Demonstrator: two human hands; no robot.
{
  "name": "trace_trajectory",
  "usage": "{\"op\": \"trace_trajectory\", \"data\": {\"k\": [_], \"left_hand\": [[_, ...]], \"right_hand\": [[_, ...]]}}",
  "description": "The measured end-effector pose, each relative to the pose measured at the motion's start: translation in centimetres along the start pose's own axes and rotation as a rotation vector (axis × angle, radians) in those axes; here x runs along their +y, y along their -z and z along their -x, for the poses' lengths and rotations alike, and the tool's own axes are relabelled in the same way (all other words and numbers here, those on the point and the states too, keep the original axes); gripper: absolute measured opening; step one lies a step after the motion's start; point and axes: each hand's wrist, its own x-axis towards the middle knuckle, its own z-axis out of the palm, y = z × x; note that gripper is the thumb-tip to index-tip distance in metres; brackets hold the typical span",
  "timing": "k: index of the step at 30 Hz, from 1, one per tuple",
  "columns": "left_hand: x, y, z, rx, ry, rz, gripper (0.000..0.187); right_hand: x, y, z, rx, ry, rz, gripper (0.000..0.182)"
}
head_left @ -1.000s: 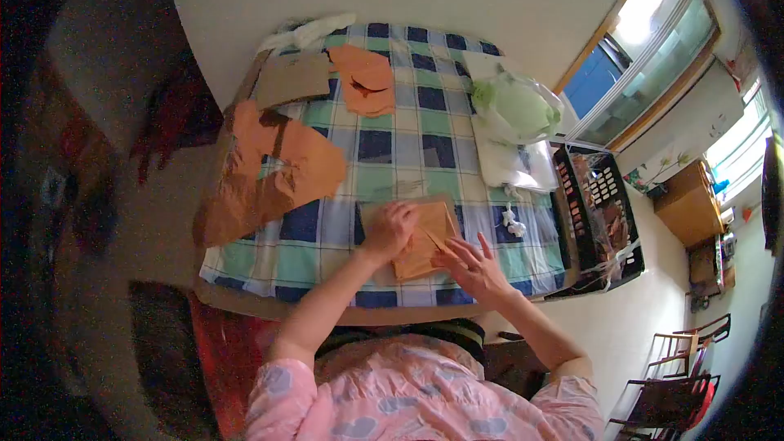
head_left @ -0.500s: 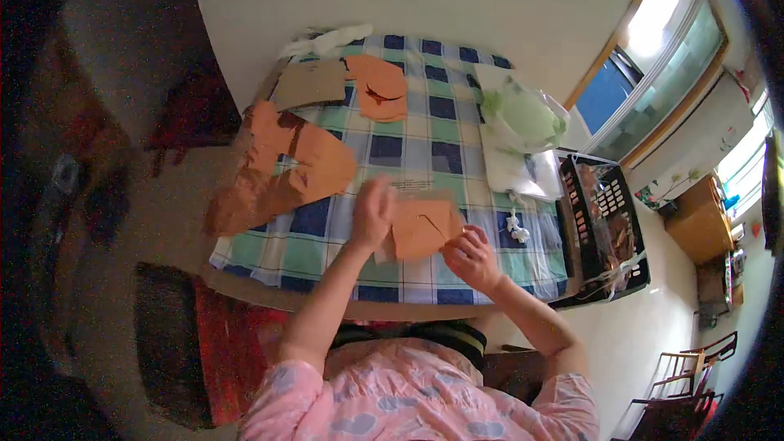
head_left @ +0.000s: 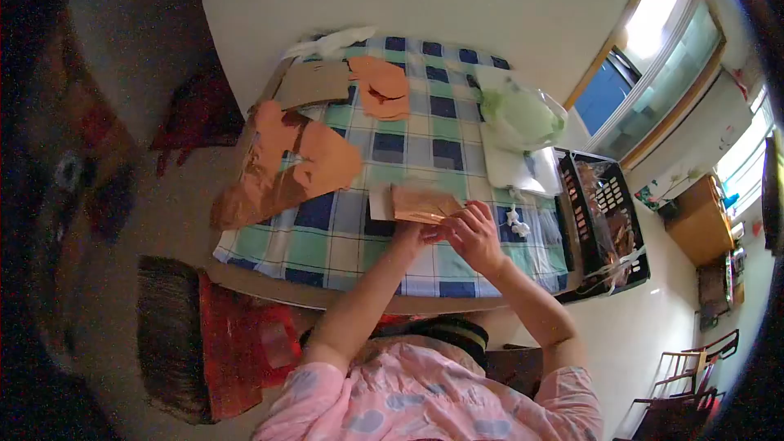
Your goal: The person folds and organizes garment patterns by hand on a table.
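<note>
A small orange-brown sheet (head_left: 423,202), its near side shiny and tilted, lies over a pale grey card (head_left: 380,203) that shows at its left. My left hand (head_left: 416,233) has its fingers closed at the near edge of the sheet, partly hidden under it. At the sheet's right corner, my right hand (head_left: 475,233) pinches the edge, with its fingertips close to those of my left hand. Farther left lies a large cut orange sheet (head_left: 314,165). Behind it are a brown cardboard piece (head_left: 317,86) and another orange cut-out (head_left: 384,96).
A checked cloth (head_left: 327,265) covers the table. On its right side are a clear bag with something pale green (head_left: 523,118) and a crumpled white bit (head_left: 518,222). A black plastic crate (head_left: 603,196) stands at the right edge. White plastic (head_left: 339,39) lies at the back left.
My left hand has come down from the sheet's left side to its near edge, beside my right hand. The sheet has tipped, and the grey card now shows at left.
</note>
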Motion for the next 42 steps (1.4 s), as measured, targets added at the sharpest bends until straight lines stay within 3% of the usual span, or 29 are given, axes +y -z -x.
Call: {"op": "trace_trajectory", "data": {"k": [1, 5, 7, 12, 16, 19, 22, 25, 28, 30, 32, 34, 37, 40, 42], "left_hand": [[0.8, -0.4, 0.4, -0.052, -0.012, -0.006, 0.036], [-1.9, -0.1, 0.6, 0.099, -0.008, -0.075, 0.036], [0.2, -3.1, 4.0, 0.140, -0.057, -0.130, 0.035], [0.9, -4.4, 5.6, 0.125, 0.055, -0.142, 0.033], [0.5, -4.9, 6.3, 0.219, 0.061, -0.171, 0.028], [-0.2, -3.4, 5.8, 0.200, 0.094, -0.186, 0.046], [-0.1, -3.4, 6.1, 0.177, 0.072, -0.228, 0.047], [0.6, -5.3, 7.6, 0.204, 0.010, -0.262, 0.028], [1.4, -6.2, 8.3, 0.271, 0.150, -0.204, 0.027], [0.4, -5.4, 9.4, 0.182, 0.207, -0.479, 0.028], [0.3, -5.4, 11.1, 0.106, 0.096, -0.841, 0.028], [1.8, -7.1, 13.9, 0.043, -0.196, -1.278, 0.025], [1.3, -5.5, 14.1, 0.078, -0.683, -1.651, 0.028], [0.2, -2.7, 13.2, 0.073, -0.839, -1.857, 0.030], [0.2, -2.3, 13.8, 0.054, -0.792, -1.875, 0.034]], "right_hand": [[0.0, 0.1, 0.1, -0.006, 0.009, 0.005, 0.021], [-0.1, 0.2, 0.8, -0.030, 0.038, 0.030, 0.018], [0.1, -0.2, 1.4, -0.069, 0.039, 0.035, 0.019], [0.7, -1.4, 1.8, -0.180, -0.019, 0.029, 0.023], [1.1, -2.8, 2.2, -0.102, 0.013, 0.049, 0.019], [1.3, -3.5, 2.3, -0.099, 0.017, 0.056, 0.020], [1.2, -4.2, 2.4, -0.058, 0.020, 0.056, 0.020], [1.3, -4.6, 2.5, -0.053, -0.011, 0.049, 0.020], [1.4, -5.1, 2.9, -0.053, -0.020, 0.047, 0.020], [1.9, -5.6, 3.6, -0.056, -0.003, 0.072, 0.020], [1.7, -4.8, 4.1, -0.120, -0.042, 0.025, 0.019], [1.1, -3.8, 4.7, -0.146, -0.070, 0.006, 0.019], [-0.2, -2.9, 5.6, -0.127, -0.100, -0.007, 0.019], [-1.0, -3.0, 7.0, -0.130, -0.149, -0.055, 0.021], [-1.0, -2.8, 7.2, -0.157, -0.173, -0.051, 0.025]]}}
